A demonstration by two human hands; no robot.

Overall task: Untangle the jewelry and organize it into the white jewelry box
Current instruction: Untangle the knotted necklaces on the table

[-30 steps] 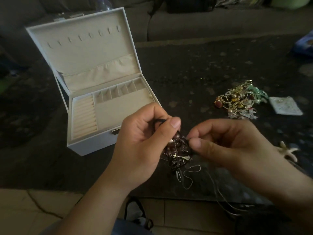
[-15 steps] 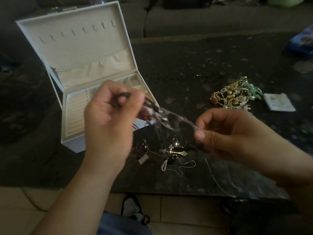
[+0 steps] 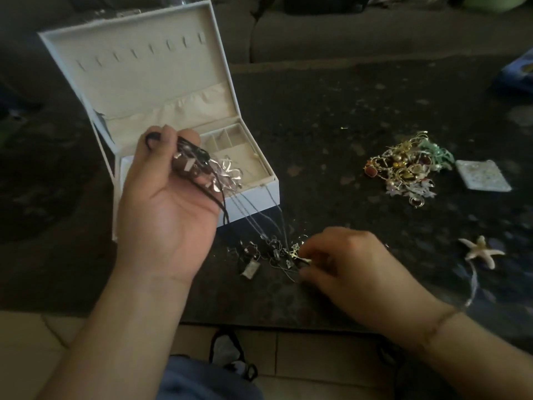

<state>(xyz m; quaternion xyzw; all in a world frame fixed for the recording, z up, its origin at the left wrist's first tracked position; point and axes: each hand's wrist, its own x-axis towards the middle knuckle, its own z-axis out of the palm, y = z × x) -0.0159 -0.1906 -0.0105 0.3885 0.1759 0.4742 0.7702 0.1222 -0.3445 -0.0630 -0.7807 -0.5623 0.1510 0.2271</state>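
The white jewelry box point(image 3: 253, 194) stands open on the dark table, lid up, its cream compartments showing. My left hand point(image 3: 164, 203) is raised in front of the box, palm toward me, and grips a bunch of dark cords and thin chains with silver pendants point(image 3: 219, 174). The chains run down to a small tangle of pendants and chains point(image 3: 268, 255) on the table. My right hand point(image 3: 349, 264) rests low on the table and pinches a piece at the right edge of that tangle.
A second pile of gold, red and green jewelry point(image 3: 403, 166) lies at the right. Beside it sits a small white card point(image 3: 483, 174). A starfish ornament point(image 3: 480, 251) on a ribbon lies near the right edge. A sofa runs behind the table.
My left hand lifted the cords and chains up and left in front of the box, turning palm up. My right hand dropped to the table and took hold at the tangle.
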